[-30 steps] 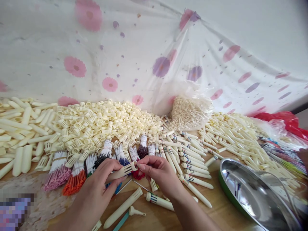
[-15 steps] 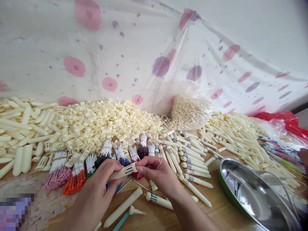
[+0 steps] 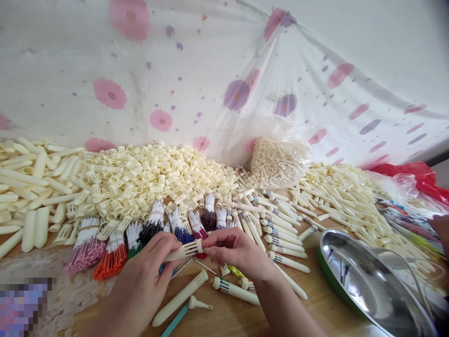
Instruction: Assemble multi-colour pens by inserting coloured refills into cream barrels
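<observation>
My left hand (image 3: 145,276) grips a cream pen barrel (image 3: 180,251) with a slotted end, pointing right. My right hand (image 3: 235,250) pinches at that slotted tip, fingers closed on something too small to make out. Both hands hover over bundles of coloured refills (image 3: 112,252) in pink, orange, green, blue and red. Below the hands a loose cream barrel (image 3: 180,298) and an assembled pen (image 3: 233,289) lie on the wooden table (image 3: 315,304).
A heap of cream slotted caps (image 3: 140,180) and long barrels (image 3: 28,187) fills the left. A clear bag of small parts (image 3: 278,164) stands at the centre back. Rows of assembled pens (image 3: 280,229), more barrels (image 3: 347,196) and a steel bowl (image 3: 368,281) lie on the right.
The hands stay together at the barrel's tip and have drifted slightly lower in the frame. A yellow piece now shows under my right wrist.
</observation>
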### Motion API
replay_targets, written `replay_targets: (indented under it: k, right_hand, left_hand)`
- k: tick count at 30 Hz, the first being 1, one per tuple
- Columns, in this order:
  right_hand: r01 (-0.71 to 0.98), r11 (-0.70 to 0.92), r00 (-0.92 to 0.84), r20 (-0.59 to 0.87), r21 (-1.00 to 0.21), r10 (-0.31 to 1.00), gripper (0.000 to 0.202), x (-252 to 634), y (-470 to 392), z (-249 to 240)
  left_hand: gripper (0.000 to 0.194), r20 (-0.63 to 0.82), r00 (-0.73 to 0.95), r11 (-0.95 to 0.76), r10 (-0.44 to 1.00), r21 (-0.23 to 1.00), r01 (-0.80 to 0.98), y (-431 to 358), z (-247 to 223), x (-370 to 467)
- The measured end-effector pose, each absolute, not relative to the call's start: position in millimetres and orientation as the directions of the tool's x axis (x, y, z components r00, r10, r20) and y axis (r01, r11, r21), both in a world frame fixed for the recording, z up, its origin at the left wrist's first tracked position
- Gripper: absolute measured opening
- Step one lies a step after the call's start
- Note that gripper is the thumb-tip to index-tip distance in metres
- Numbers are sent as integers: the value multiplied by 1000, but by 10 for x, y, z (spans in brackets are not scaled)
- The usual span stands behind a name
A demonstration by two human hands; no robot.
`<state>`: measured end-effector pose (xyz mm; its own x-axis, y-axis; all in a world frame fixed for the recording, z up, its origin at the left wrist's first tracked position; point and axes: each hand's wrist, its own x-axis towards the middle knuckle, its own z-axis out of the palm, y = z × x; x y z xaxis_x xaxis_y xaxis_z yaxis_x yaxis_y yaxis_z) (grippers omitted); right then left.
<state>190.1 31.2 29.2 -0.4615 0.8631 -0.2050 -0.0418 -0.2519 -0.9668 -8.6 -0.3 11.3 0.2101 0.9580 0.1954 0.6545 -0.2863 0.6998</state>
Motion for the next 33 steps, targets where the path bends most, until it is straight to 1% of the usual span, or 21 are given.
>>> replay_targets:
  k: [3,5,6,7,8,9,11,12,14,17,19,23,25,28,30,33]
  right_hand:
    - [60,-109,-406,-124,-992,906,24,1975,344,301]
    - [217,55,-317,-17,-975,948,21,2082,352,308]
    - [324,152,-290,55,-934,955,19,2150,349,303]
    - [438,253,-294,129,-863,947,18,2222,339,291]
    - [533,344,-343,175,-773,923,19,2295,323,272]
    - [601,415,-418,174,-683,892,20,2362,300,247]
    - [677,508,-543,104,-532,833,28,2467,241,187]
    - [689,539,-587,63,-484,807,33,2501,207,159]
    - [686,582,-643,9,-436,765,39,2537,137,116]
    - [674,607,-677,-25,-421,735,32,2543,54,79]
    - [691,603,-660,-6,-399,752,30,2533,33,51]
    - [729,570,-567,133,-380,813,26,2494,117,-21]
    - [705,583,-554,200,-404,808,23,2472,219,-42]
    - [645,626,-582,249,-439,774,20,2459,405,-60]
    - [649,652,-608,248,-392,754,19,2466,525,-81]
    - [656,714,-688,195,-246,699,24,2477,656,-120]
  left_hand:
    - [7,184,189,-264,964,686,678,28,87,-104]
    - [3,154,157,-220,975,704,675,48,75,-111]
    - [3,123,145,-189,982,727,660,55,74,-109]
    - [7,76,142,-150,987,757,636,59,75,-102]
    - [11,21,142,-104,990,789,606,60,75,-89]
    - [14,-31,151,-62,988,819,570,57,74,-70]
    - [18,-113,187,8,976,873,487,42,57,-12]
    - [19,-138,205,36,969,899,436,30,41,24]
    - [21,-166,241,81,956,942,326,3,-5,102]
    - [22,-195,290,143,937,971,191,-38,-87,203]
    - [23,-199,314,158,928,976,150,-54,-142,242]
    - [21,-194,330,151,924,977,152,-54,-224,259]
    - [19,-208,328,160,922,973,167,-43,-227,257]
    - [19,-245,296,199,923,964,176,-30,-184,256]
    - [22,-264,265,215,927,956,199,-27,-152,256]
    - [24,-279,238,221,930,944,244,-27,-137,252]
